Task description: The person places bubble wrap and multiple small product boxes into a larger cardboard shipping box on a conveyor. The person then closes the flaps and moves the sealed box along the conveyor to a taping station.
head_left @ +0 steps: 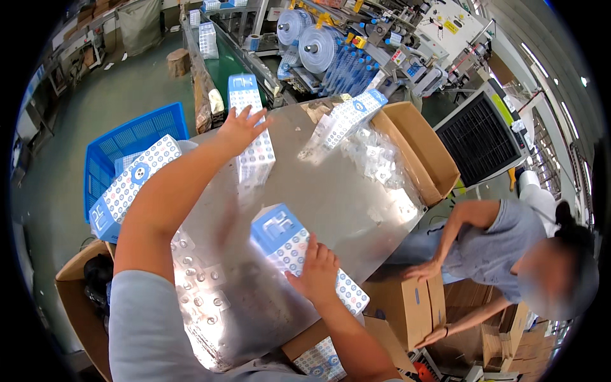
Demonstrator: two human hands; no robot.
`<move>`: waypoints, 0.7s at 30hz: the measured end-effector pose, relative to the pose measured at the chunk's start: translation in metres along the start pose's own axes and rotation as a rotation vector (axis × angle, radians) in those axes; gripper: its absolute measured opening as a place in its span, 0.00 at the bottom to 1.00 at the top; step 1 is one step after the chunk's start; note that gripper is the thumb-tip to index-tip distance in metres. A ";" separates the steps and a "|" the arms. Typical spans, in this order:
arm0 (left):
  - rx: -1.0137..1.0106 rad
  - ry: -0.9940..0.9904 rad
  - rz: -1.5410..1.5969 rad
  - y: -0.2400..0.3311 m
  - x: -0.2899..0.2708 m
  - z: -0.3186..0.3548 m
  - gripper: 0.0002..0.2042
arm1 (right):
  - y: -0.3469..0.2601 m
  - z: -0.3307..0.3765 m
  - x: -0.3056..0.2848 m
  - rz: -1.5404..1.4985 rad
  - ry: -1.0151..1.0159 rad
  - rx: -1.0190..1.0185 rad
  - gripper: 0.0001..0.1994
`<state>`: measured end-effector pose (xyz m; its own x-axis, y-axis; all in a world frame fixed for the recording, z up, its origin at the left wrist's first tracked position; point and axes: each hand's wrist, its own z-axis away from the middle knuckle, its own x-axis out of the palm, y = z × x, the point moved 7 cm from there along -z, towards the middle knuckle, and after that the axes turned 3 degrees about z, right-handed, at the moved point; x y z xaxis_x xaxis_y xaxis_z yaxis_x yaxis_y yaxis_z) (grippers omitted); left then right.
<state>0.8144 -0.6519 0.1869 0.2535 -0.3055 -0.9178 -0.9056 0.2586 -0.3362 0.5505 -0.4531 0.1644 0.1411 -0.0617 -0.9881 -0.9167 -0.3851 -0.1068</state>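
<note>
My left hand (pixel 240 132) reaches to the far side of the metal table (pixel 223 254). Its fingers are spread over a long blue-and-white patterned pack (pixel 256 153); whether they press on it I cannot tell. Closer to me, my right hand (pixel 316 272) grips a similar pack (pixel 280 232) lying slantwise on the table, thumb on one side and fingers over the other. Another pack (pixel 352 118) rests at the table's far right. One more pack (pixel 137 181) leans at the blue crate, partly behind my left arm.
The blue basket crate (pixel 95 149) stands left of the table. Clear plastic pieces (pixel 382 159) lie beside an open carton (pixel 414 137) at the right. A conveyor (pixel 226 57) meets the far edge. On the right, a co-worker (pixel 490 235) handles a cardboard carton (pixel 410 312).
</note>
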 end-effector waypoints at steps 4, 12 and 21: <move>0.259 -0.218 0.168 0.057 0.025 -0.038 0.31 | -0.005 -0.002 -0.008 -0.094 0.010 -0.132 0.49; -0.139 -0.456 0.631 0.077 0.003 -0.002 0.48 | 0.028 0.025 -0.043 -0.296 0.033 -0.118 0.44; -1.158 -0.596 2.487 0.142 0.039 0.110 0.24 | 0.155 0.198 -0.196 -0.587 0.694 0.112 0.41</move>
<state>0.7327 -0.5262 0.0804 -0.7912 -0.2803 0.5436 0.5749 -0.6443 0.5044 0.3064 -0.3182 0.3195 0.7558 -0.4377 -0.4870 -0.6524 -0.4398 -0.6172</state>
